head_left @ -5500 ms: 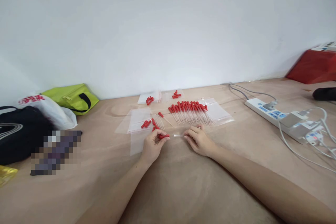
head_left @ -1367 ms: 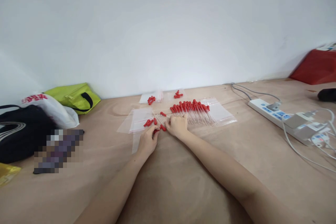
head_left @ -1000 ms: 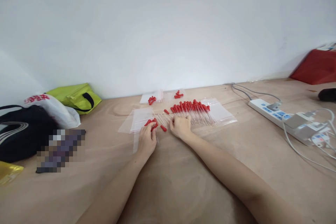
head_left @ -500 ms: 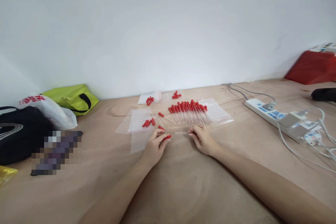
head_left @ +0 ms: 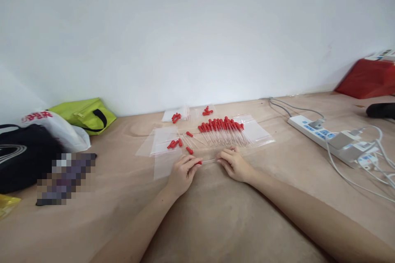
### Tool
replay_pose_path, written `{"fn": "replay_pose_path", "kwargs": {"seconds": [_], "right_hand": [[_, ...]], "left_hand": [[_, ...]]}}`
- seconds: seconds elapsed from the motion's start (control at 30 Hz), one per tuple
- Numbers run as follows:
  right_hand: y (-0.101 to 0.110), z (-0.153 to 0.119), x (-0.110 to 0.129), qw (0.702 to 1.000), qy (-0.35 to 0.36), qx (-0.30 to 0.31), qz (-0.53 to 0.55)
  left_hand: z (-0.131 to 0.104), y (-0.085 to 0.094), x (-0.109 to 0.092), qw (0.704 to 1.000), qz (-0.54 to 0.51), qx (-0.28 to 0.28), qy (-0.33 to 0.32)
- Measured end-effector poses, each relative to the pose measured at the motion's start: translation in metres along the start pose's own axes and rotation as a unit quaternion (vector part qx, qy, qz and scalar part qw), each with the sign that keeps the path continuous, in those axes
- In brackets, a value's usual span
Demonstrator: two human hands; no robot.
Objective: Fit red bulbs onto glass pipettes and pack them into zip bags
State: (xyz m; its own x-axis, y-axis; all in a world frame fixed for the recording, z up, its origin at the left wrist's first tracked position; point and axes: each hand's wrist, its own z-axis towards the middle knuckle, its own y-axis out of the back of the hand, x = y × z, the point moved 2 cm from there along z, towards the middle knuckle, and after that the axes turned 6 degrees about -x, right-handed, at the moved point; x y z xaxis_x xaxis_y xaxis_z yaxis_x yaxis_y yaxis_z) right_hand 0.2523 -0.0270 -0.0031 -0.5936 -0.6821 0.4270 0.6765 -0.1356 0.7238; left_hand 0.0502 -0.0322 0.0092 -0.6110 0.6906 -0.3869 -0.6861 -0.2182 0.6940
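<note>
My left hand pinches a red rubber dropper bulb, mostly covered by its fingers. A thin clear dropper tube is held level by my right hand, and its left end meets the bulb; whether it sits inside I cannot tell. Just beyond the hands lies a row of droppers with red bulbs on their far ends. Bare tubes rest left of that row, close to a loose bulb and another bulb.
Several bulbs lie on clear zip bags; more lie by the wall. To the right is a power strip with plugs and trailing cables. A black bag, a white plastic bag and a lime-green bag stand left.
My right hand has moved slightly left with the tube, and the tube's end has come to the bulb in my left hand. My left fingers have closed further over the bulb.
</note>
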Motion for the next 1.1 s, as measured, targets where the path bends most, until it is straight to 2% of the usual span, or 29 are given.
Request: {"fn": "replay_pose_path", "kwargs": {"seconds": [0.3,0.53,0.83,1.1], "right_hand": [[0.002,0.003,0.002,1.000,-0.001,0.005,0.016],[0.001,0.006,0.001,0.999,0.008,0.015,-0.028],[-0.001,0.005,0.008,0.994,0.041,0.007,-0.101],[-0.007,0.005,0.014,0.994,0.072,0.005,-0.086]], "left_hand": [[0.000,0.001,-0.006,0.998,0.053,0.036,-0.028],[-0.001,-0.001,-0.007,0.994,0.073,0.065,-0.046],[0.000,0.000,-0.007,0.995,0.073,0.052,-0.049],[0.000,0.000,-0.009,0.993,0.072,0.069,-0.055]]}}
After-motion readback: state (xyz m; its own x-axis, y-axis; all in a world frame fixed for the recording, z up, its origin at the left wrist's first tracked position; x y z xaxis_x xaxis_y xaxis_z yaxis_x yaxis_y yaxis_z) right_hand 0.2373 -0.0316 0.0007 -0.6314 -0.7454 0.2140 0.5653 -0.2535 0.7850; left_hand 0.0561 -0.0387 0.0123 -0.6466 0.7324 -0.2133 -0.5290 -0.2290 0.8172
